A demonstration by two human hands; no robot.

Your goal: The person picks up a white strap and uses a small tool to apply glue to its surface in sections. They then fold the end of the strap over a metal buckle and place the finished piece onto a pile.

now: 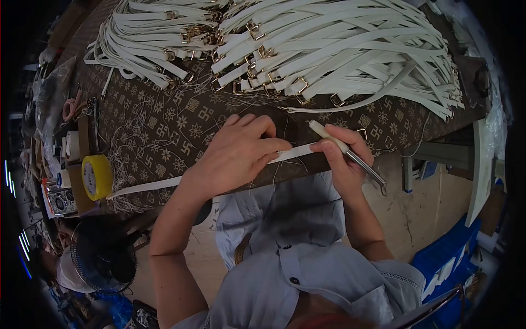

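A narrow white strap (300,152) runs across the front of the patterned cloth. My left hand (235,151) lies over it, thumb and index finger pinched on the strap. Close by, my right hand (348,162) has its thumb and finger at the same strap. Also in that hand is a tool with a pale handle (332,135) and a metal shaft (366,168), pointing down to the right. Loose thread ends (282,164) hang from the strap between the hands. A gold-coloured buckle (361,133) shows just behind the right hand.
Big piles of white straps with gold buckles (334,49) cover the back of the brown patterned cloth (181,123). Thread scraps (129,140) are strewn left. A yellow tape roll (97,177) and scissors (72,107) sit at the left edge. Below left stands a fan (104,256).
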